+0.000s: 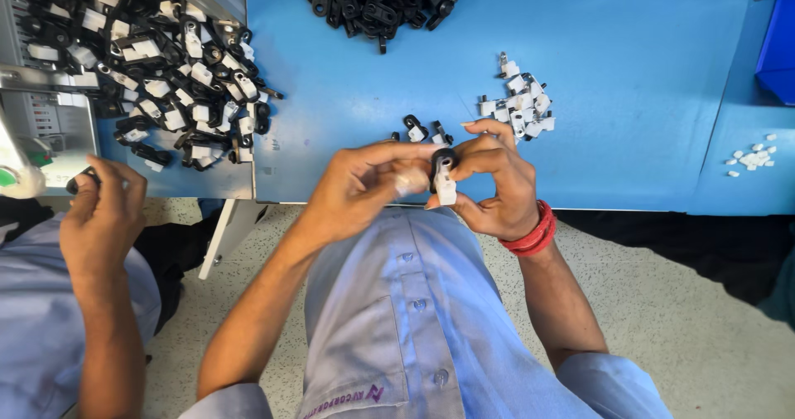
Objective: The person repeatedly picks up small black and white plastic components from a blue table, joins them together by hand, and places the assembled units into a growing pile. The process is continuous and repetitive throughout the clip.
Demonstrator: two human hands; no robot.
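Item: black clip [441, 161] with white insert [446, 190], pinched between my left hand [364, 191] and right hand [497, 183]; white inserts [517, 104] at one o'clock. Best pressed squarely.

Black-and-white clip [444, 175] upright (pinched between fingertips).

We lose the black pile [383, 1] at the top edge, and the blue bin [778, 50] runs off the right. Our fingers [476, 158] cover part of the clip [444, 173]; the small white bits [752, 159] are too tiny to tell.
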